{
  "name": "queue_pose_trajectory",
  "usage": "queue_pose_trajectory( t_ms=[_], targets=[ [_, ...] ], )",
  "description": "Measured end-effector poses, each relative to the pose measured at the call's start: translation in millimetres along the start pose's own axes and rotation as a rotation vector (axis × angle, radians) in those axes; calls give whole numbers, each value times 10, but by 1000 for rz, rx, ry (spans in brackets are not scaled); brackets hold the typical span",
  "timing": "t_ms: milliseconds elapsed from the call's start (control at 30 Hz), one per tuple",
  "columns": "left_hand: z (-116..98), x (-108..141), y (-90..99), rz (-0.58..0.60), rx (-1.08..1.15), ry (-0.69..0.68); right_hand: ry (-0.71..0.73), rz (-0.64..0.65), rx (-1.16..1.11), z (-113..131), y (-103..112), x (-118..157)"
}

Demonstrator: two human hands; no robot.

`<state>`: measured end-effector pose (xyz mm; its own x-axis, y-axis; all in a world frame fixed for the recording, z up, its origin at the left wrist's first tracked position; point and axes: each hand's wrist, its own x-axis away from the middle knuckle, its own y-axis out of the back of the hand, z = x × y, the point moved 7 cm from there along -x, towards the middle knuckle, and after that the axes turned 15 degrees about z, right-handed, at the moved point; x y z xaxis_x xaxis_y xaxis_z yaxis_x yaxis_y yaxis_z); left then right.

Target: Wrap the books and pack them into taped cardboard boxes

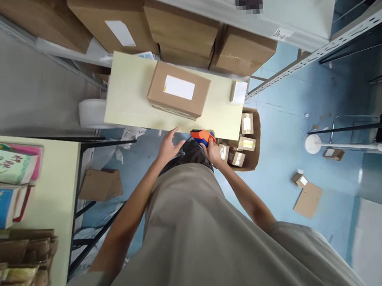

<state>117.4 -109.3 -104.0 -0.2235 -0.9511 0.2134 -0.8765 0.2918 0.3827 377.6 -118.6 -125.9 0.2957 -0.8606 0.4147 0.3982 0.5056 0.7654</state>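
Note:
My right hand (214,152) is wrapped round an orange and blue tape dispenser (202,136) at the front edge of the pale yellow table (125,93). To its left, my left hand (171,148) holds nothing, with thumb and fingers spread apart. It is just off the table's front edge. A closed brown cardboard box (180,90) with a white label on top lies on the table, beyond both hands and touching neither. At the table's right end is a small white box (239,92).
Large cartons (183,28) fill the shelf behind the table. An open carton (257,140) of small labelled boxes stands by the table's right end. At left, another table (61,187) bears books (7,166) and folded cardboard (19,259). Cardboard pieces (308,199) lie on the floor at right.

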Motion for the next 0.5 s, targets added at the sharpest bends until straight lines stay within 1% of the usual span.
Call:
queue_pose_trajectory(
  t_ms=[67,167,300,500],
  targets=[
    [-202,196,-101,37,-106,-91,104,66,149,54,-77,104],
    [-353,354,-103,41,-187,-129,191,127,286,145,-129,164],
    [-384,436,-44,31,-151,-105,259,183,367,277,-149,204],
    [-441,526,9,31,-75,-103,295,208,334,376,-141,246]
  ],
)
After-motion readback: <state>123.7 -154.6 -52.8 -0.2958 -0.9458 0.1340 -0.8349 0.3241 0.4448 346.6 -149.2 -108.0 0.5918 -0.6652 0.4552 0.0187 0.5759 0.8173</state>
